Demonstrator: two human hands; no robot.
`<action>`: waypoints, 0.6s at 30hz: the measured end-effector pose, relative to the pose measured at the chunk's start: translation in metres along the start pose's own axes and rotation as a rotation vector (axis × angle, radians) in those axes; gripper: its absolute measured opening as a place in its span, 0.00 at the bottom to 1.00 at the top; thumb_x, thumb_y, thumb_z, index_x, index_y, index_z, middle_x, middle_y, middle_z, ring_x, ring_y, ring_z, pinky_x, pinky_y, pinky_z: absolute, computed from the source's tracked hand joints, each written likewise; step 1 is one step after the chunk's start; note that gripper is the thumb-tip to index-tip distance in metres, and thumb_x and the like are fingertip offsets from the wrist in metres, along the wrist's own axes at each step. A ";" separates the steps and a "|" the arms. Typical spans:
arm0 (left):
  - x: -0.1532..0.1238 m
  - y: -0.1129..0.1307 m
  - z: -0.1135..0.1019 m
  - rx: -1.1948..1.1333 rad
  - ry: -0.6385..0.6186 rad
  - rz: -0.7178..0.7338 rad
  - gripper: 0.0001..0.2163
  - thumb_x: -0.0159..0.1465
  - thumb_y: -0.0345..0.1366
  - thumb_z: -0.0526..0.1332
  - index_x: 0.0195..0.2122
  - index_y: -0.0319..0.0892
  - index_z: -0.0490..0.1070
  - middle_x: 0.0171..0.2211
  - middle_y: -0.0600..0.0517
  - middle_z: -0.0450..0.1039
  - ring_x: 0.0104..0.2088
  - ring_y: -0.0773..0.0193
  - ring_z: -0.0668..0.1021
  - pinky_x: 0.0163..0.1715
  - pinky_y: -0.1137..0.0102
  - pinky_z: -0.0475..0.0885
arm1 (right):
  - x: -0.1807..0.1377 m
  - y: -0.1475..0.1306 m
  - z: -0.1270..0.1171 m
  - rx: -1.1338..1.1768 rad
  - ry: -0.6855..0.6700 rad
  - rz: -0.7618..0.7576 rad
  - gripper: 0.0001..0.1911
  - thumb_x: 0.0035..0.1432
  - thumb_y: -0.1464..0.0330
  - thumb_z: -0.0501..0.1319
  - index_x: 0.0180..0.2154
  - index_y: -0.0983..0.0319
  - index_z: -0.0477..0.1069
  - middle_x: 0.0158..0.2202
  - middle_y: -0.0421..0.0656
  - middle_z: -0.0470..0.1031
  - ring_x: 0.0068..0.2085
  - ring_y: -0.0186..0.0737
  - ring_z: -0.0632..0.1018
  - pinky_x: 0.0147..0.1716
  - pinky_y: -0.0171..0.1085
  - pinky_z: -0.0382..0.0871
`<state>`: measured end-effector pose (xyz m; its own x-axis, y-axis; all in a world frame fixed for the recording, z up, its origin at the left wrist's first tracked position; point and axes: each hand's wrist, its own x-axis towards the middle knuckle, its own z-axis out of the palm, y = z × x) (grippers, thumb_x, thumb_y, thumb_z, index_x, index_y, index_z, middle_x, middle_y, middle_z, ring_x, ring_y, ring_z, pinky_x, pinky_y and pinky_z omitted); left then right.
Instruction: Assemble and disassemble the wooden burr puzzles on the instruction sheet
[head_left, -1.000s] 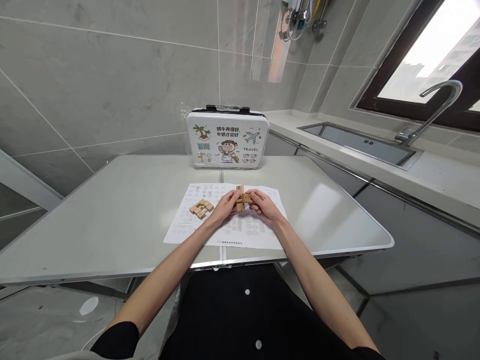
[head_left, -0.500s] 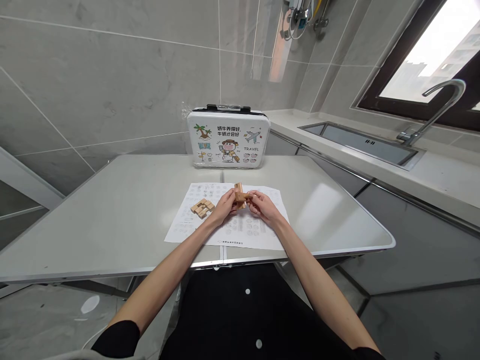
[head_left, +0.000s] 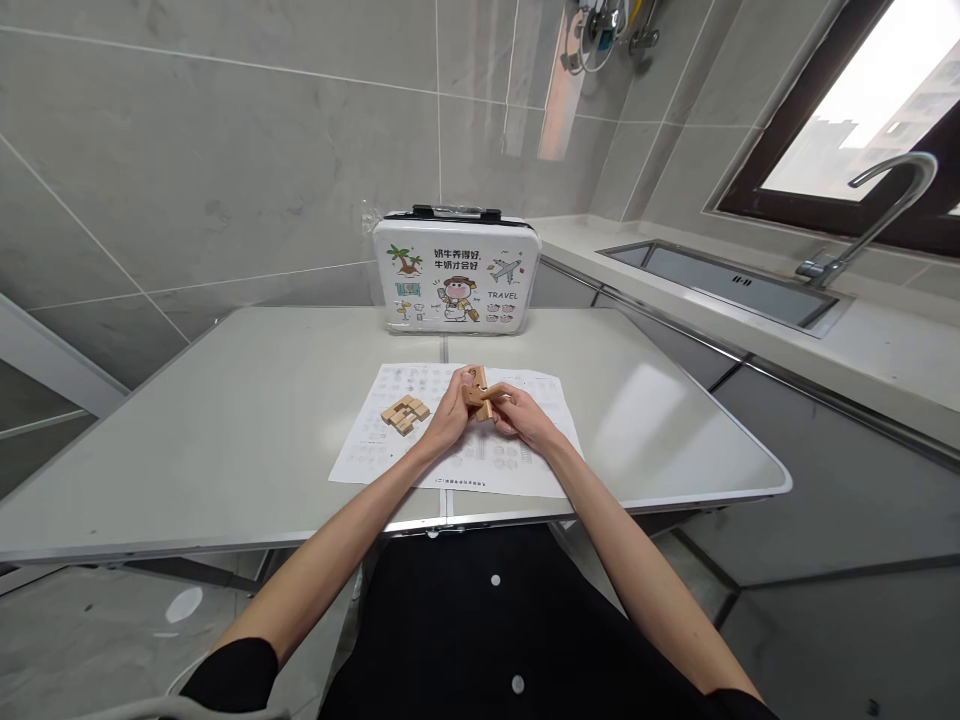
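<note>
Over the middle of a printed paper sheet (head_left: 367, 462), my left hand (head_left: 448, 412) is closed round a small cluster of wooden puzzle pieces (head_left: 478, 394). One upright piece in it carries a dark mark near its top. My right hand (head_left: 521, 412) pinches another wooden piece (head_left: 493, 391) that sticks out toward the right and meets the cluster. Whether the two are locked together I cannot tell. To the left of my hands, an interlocked wooden block puzzle (head_left: 405, 414) lies flat on the sheet. Fingers hide parts of the held pieces.
A white cartoon-printed case (head_left: 456, 275) stands upright at the back of the white folding table (head_left: 225, 430), against the tiled wall. At right is a counter with a sink (head_left: 720, 285) and a curved tap (head_left: 900, 200). The sheet shows small printed diagrams.
The wooden cluster has turned slightly in my fingers. The piece in my right hand now tilts up at its outer end. The puzzle on the sheet has not moved.
</note>
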<state>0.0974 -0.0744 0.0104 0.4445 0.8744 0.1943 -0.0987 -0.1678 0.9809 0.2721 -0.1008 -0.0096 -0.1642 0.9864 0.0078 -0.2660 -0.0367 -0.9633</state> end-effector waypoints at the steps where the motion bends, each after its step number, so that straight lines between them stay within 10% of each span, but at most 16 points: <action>1: 0.000 0.000 -0.001 0.005 -0.006 0.000 0.30 0.72 0.66 0.49 0.60 0.47 0.65 0.24 0.59 0.60 0.23 0.66 0.62 0.23 0.72 0.58 | 0.000 0.000 0.000 0.001 -0.003 0.004 0.20 0.56 0.53 0.72 0.41 0.59 0.74 0.22 0.33 0.69 0.17 0.26 0.61 0.18 0.31 0.45; 11: -0.003 0.001 -0.001 0.153 -0.129 0.096 0.41 0.68 0.54 0.68 0.74 0.45 0.51 0.43 0.46 0.80 0.42 0.57 0.82 0.46 0.65 0.74 | -0.001 -0.006 -0.004 0.066 0.009 0.008 0.19 0.55 0.53 0.73 0.37 0.60 0.72 0.20 0.32 0.65 0.18 0.26 0.57 0.18 0.32 0.45; 18: -0.001 0.000 -0.002 0.335 -0.072 0.201 0.32 0.68 0.54 0.67 0.67 0.43 0.63 0.43 0.47 0.81 0.43 0.57 0.82 0.42 0.67 0.75 | 0.001 -0.003 -0.006 0.103 0.048 -0.006 0.17 0.53 0.57 0.73 0.39 0.59 0.74 0.19 0.30 0.63 0.17 0.26 0.57 0.18 0.30 0.47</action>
<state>0.0948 -0.0747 0.0105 0.5086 0.7767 0.3717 0.1007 -0.4824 0.8702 0.2786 -0.0989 -0.0086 -0.1168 0.9932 -0.0017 -0.3634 -0.0443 -0.9306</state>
